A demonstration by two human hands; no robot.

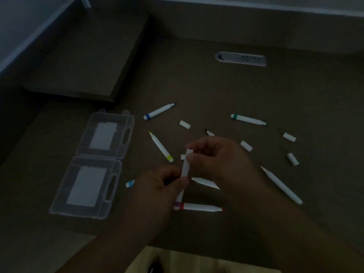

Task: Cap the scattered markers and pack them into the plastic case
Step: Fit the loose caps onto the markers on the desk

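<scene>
**A cap seated on the held marker**

A dim brown tabletop carried the work. Above it, a white marker was held nearly upright; its lower barrel was pinched by the left hand, while a cap at its upper end was pinched by the right hand. By judgement, the cap would best be kept in line with the barrel and pressed straight down until seated. Loose caps and uncapped markers were scattered around both hands. The plastic case lay open, well to the left, with no markers seen inside.
</scene>
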